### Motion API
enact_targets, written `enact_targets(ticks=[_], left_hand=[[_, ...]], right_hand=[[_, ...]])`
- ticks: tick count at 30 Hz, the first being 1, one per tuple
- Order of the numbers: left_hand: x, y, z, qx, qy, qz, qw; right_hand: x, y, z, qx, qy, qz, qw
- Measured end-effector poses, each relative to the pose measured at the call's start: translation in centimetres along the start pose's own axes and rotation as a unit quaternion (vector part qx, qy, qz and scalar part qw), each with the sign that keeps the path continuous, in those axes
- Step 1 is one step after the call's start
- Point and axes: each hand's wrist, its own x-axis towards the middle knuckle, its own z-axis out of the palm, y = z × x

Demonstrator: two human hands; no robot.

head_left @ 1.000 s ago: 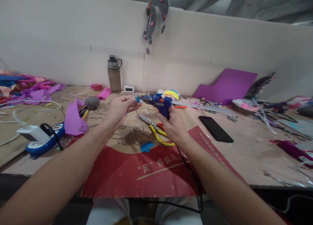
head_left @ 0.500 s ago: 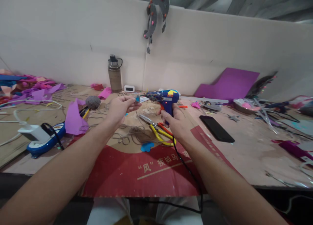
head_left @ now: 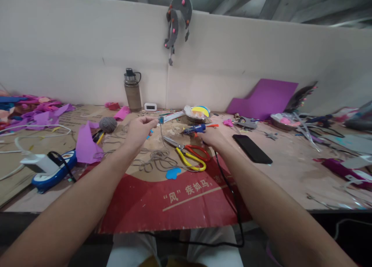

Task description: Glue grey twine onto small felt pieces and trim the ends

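Note:
Between the fingertips of my left hand (head_left: 142,130) is a small blue piece (head_left: 161,120), with grey yarn (head_left: 158,156) hanging from it to the cardboard. My right hand (head_left: 211,137) is closed on a blue glue gun (head_left: 194,129), low over the table; its nozzle points left and its black cord trails down to the front edge. Just below the glue gun lie scissors (head_left: 190,158) with yellow and red handles. A blue cloud-shaped piece (head_left: 173,173) rests beside the yarn on the red-printed cardboard (head_left: 180,212).
At the back stand a bottle (head_left: 133,92), a small white clock (head_left: 150,107) and a bowl (head_left: 196,117). A phone (head_left: 252,149) lies right. On the left are a yarn ball (head_left: 108,124), purple felt (head_left: 88,143) and a power strip (head_left: 55,174).
My right hand has lowered the glue gun and tilted it away from the blue piece, uncovering the bowl behind. My left hand still pinches the piece, slightly further left. The view has shifted a little.

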Motion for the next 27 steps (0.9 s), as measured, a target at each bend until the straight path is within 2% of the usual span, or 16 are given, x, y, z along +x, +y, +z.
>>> enact_targets(ticks=[3, 4, 5, 6, 8, 10, 11, 13, 14, 18, 20, 27], left_hand=[[0.0, 0.0, 0.1, 0.018, 0.004, 0.022, 1.000], [-0.1, 0.0, 0.2, 0.026, 0.007, 0.035, 0.999], [-0.2, 0.0, 0.2, 0.038, 0.009, 0.050, 0.998], [-0.3, 0.1, 0.3, 0.052, 0.012, 0.066, 0.996], [-0.6, 0.3, 0.4, 0.085, 0.020, 0.095, 0.992], [-0.9, 0.7, 0.4, 0.120, 0.028, 0.117, 0.985], [-1.0, 0.8, 0.4, 0.136, 0.028, 0.126, 0.982], [-1.2, 1.0, 0.3, 0.156, 0.035, 0.137, 0.978], [-1.2, 1.1, 0.3, 0.157, 0.038, 0.137, 0.977], [-1.1, 0.8, 0.6, 0.084, 0.013, 0.094, 0.992], [-1.0, 0.6, 0.9, 0.033, -0.005, 0.069, 0.997], [-1.0, 0.4, 1.4, -0.040, -0.029, 0.036, 0.998]], right_hand=[[-1.0, -2.2, 0.4, -0.049, 0.069, -0.017, 0.996], [-1.5, -3.4, 0.8, -0.062, 0.106, -0.059, 0.991], [-2.1, -4.8, 1.4, -0.053, 0.109, -0.103, 0.987], [-2.6, -6.2, 2.1, -0.017, 0.084, -0.131, 0.988], [-3.5, -8.8, 4.0, 0.101, 0.008, -0.121, 0.987], [-4.0, -10.5, 6.0, 0.233, -0.079, -0.039, 0.968], [-4.2, -10.9, 6.8, 0.281, -0.102, 0.005, 0.954], [-4.3, -11.1, 7.8, 0.347, -0.126, 0.050, 0.928], [-4.3, -11.0, 7.9, 0.353, -0.122, 0.048, 0.926], [-4.1, -10.3, 7.2, 0.245, -0.056, -0.064, 0.966], [-4.0, -10.1, 6.6, 0.202, -0.024, -0.106, 0.973], [-4.2, -10.2, 6.2, 0.208, -0.016, -0.103, 0.973]])
